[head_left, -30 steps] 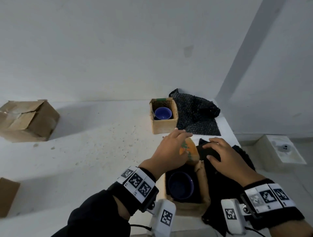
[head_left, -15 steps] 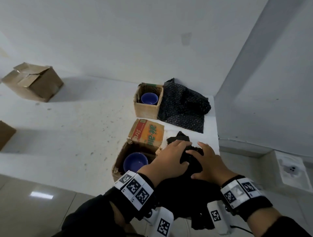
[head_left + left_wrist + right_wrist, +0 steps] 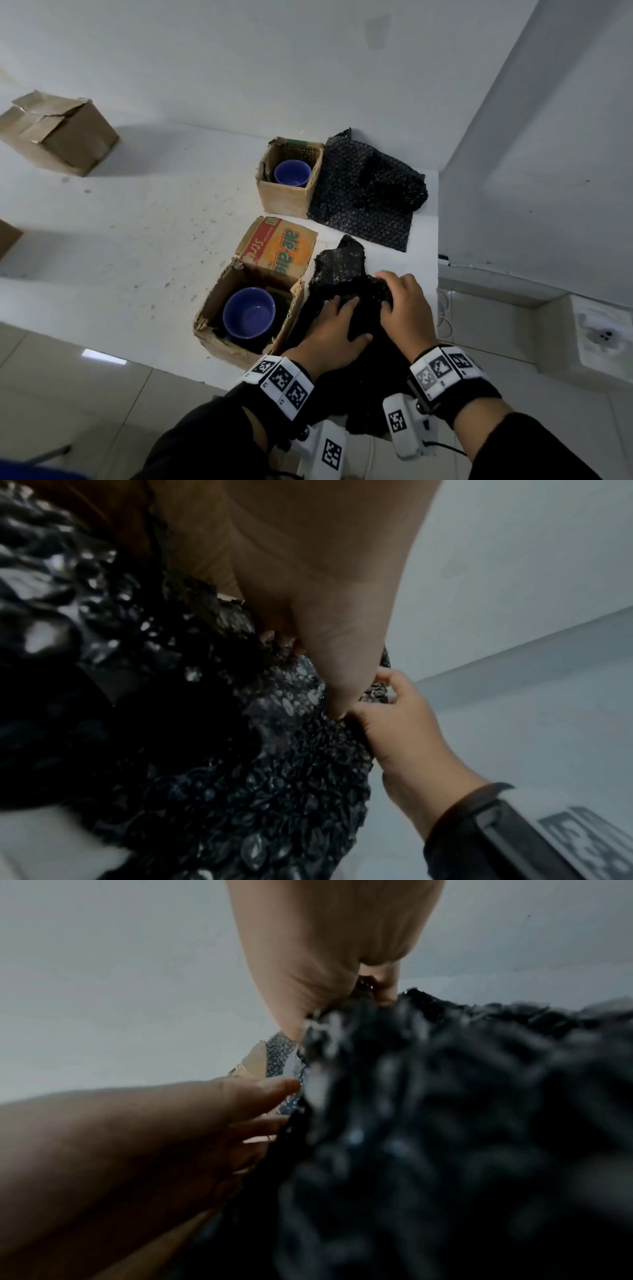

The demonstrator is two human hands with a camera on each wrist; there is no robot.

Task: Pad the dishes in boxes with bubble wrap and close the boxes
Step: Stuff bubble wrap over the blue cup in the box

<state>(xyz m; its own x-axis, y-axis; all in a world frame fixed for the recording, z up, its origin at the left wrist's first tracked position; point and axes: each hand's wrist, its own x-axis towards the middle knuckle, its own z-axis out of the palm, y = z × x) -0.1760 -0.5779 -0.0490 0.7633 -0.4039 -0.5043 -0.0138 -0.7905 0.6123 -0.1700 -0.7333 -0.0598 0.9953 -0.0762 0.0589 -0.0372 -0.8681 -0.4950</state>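
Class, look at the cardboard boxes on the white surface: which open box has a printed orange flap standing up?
The near box, beside the hands, holding a blue bowl. The far open box shows no orange flap, and the box at far left is closed.

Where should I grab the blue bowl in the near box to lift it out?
Pinch the round blue bowl by its rim, coming straight down from above. It sits upright in the open cardboard box, whose walls block every side.
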